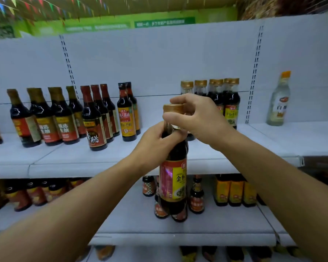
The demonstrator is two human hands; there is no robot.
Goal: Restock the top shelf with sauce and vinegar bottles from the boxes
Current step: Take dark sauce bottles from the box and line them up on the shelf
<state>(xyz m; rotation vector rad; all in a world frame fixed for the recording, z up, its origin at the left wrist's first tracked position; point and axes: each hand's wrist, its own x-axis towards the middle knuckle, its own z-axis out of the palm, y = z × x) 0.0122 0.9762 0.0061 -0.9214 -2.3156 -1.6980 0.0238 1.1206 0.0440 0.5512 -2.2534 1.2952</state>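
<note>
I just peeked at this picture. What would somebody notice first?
First, the dark sauce bottle held up in the middle, the left hand gripping its neck and the right hand pinching its gold cap. Behind it, a cluster of matching gold-capped bottles stands on the top shelf. Far right stands a lone clear vinegar bottle.

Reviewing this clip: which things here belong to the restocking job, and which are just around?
In the job: held dark sauce bottle; left hand and right hand gripping it; top shelf; matching gold-capped bottles.

Just around: lower-shelf bottles; bunting; green sign.
</note>
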